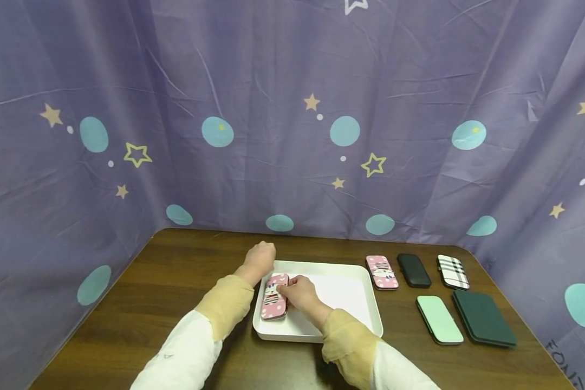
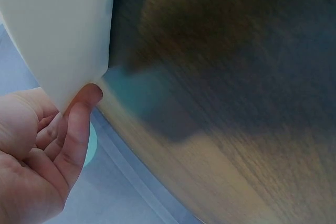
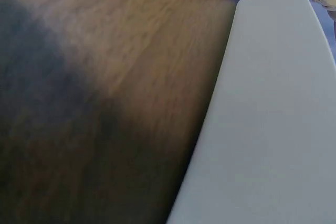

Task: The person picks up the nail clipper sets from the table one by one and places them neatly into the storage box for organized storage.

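Observation:
A pink flat case (image 1: 275, 296) with a cartoon print lies at the left end of a white tray (image 1: 341, 295). My right hand (image 1: 299, 292) pinches the case's right edge between thumb and fingers. At the tray's far left corner, my left hand (image 1: 260, 259) grips the rim. In the left wrist view, curled fingers of the left hand (image 2: 50, 150) press against the outside of the tray corner (image 2: 68, 40). The right wrist view shows only the outer wall of the tray (image 3: 268, 108), with the right hand out of sight.
Right of the tray, on the brown wooden table (image 1: 185, 271), lie another pink case (image 1: 382, 272), a black case (image 1: 414, 270), a plaid case (image 1: 453, 272), a light green case (image 1: 440, 319) and a larger dark green case (image 1: 484, 317). A purple curtain (image 1: 273, 179) hangs behind.

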A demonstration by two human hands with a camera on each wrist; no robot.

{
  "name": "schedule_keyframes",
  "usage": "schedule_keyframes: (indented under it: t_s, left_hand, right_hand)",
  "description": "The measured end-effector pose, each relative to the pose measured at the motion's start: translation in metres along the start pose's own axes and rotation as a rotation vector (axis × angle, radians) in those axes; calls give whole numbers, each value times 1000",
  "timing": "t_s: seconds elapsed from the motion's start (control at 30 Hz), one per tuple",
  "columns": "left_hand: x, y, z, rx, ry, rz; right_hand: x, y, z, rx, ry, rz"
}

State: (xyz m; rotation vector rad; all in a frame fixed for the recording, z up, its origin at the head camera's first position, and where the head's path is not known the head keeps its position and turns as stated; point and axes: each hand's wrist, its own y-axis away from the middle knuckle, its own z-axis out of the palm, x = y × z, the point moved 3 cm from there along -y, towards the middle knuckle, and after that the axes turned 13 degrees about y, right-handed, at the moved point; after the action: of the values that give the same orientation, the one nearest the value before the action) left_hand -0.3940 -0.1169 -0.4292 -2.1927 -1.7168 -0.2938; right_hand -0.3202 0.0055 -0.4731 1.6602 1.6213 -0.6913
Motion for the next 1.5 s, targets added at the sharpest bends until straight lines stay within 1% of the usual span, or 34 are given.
schedule_keyframes:
  t_s: [0.07,0.3,0.4,0.5,0.7,0.97,1.17,1.3,1.43,1.5]
  left_hand:
    - [0,0,0,2,0,2]
    - [-1,-1,0,13,3,13]
    - [-1,-2,1,16,1,15]
    - [-2,-2,1,16,2,11]
    - [-2,-1,0,8,5,2]
    - [-3,-2,2,2,0,12]
    - [-4,-5,3,4,-4,15]
    - [-3,-4,3,-6,-3,9]
    - [-2,-2,2,-11,-3,3]
    - [-2,-2,2,-10,-4,3]
  right_hand:
    - [0,0,0,-4,34,-26]
    - [-6,3,-3,-36,239,-179]
    - [-10,5,-3,-50,311,-213]
    - [-15,7,-4,-57,377,-212]
    - [-19,11,-4,-62,442,-188]
    - [-18,11,-4,-83,469,-176]
    - [-19,10,-7,-96,523,-175]
    - [-20,12,-12,-115,531,-175]
    - [-24,16,-19,-106,557,-224]
    - [-26,19,-22,-86,611,-279]
